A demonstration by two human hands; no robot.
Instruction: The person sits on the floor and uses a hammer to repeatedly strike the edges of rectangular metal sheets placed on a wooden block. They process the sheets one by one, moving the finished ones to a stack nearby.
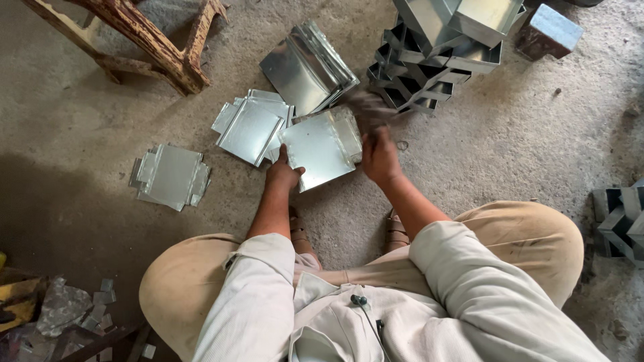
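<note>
Setting: concrete floor (pixel 510 154), seen from above; the person squats with knees apart, sandalled feet under the work.
Work piece: flat galvanised sheet blank (pixel 315 149) with notched corners and narrow flaps, lying on the floor just in front of the feet, midway between the two hands.
Left hand (pixel 282 173): pressed on the near left edge of the blank, thumb spread, fingers over the metal; it pins the sheet more than it grips it.
Right hand (pixel 380 155): closed around the handle of a dark mallet (pixel 365 107), whose head is blurred above the far right edge of the blank.
Blanks at left: a small stack of flat blanks (pixel 251 126) touching the work piece's left side; a further pile of blanks (pixel 171 175) lies apart, toward the left of the floor.
Leaning sheets: a bundle of folded sheets (pixel 308 64) just beyond the work piece.
Finished stock: a heap of formed metal boxes (pixel 443 50) at the far right; more boxes (pixel 620 221) at the right edge of view.
Other items: metal block (pixel 549 30) beyond the heap; wooden stool legs (pixel 154 43) at the far left; offcuts (pixel 74 308) at the near left corner.
Progress, as judged: many boxes are formed; the present blank lies nearly flat, and two lots of blanks are unworked.
</note>
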